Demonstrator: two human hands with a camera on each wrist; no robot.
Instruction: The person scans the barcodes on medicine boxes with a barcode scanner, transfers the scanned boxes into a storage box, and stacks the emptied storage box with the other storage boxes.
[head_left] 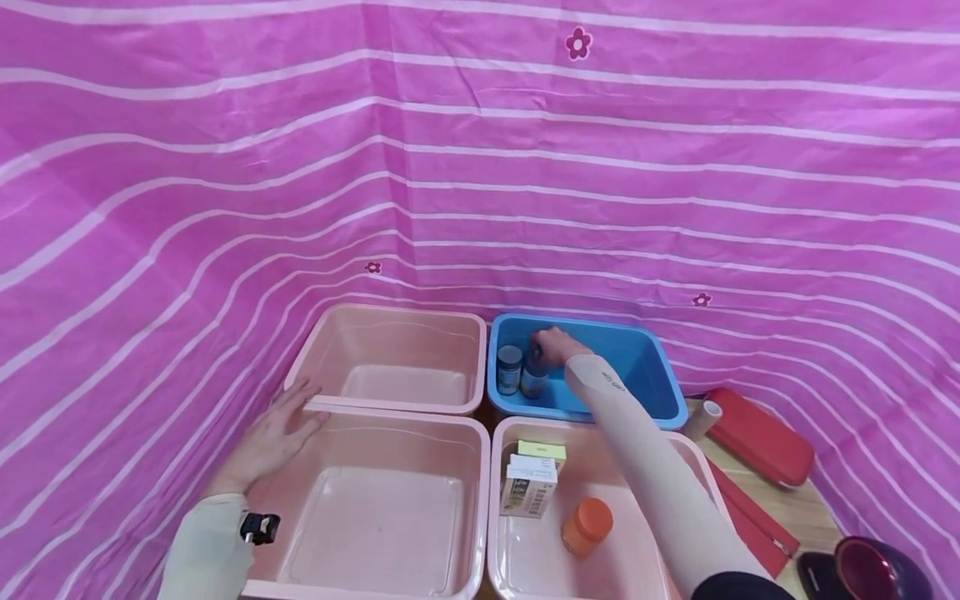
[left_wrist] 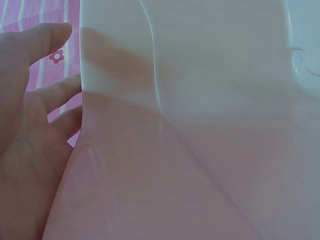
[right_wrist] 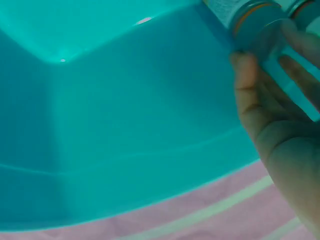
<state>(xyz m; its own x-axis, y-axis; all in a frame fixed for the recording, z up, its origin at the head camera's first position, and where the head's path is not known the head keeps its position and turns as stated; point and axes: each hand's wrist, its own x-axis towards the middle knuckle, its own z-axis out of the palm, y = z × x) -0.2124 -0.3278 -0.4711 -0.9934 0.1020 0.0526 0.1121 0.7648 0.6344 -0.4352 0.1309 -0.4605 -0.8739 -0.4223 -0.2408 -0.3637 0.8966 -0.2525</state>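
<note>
In the head view my right hand [head_left: 553,346] reaches into the blue bin [head_left: 637,408] at the back right. Its thumb and fingers pinch the dark lid of a jar [head_left: 534,382], which stands upright in the bin's left part. Right beside it on the left is a second jar [head_left: 509,371] with a dark lid. The right wrist view has my thumb and fingers on either side of the lid [right_wrist: 260,30]. My left hand [head_left: 273,437] lies with relaxed fingers at the left rim of the near left pink bin [head_left: 375,550], holding nothing.
Behind that bin stands another pink bin [head_left: 405,383]. The near right pink bin [head_left: 525,575] holds an orange-lidded bottle [head_left: 587,527] and small cartons [head_left: 528,487]. Red cases [head_left: 761,437] and a dark rounded object [head_left: 870,571] lie at the right. Pink striped cloth [head_left: 525,167] surrounds the bins.
</note>
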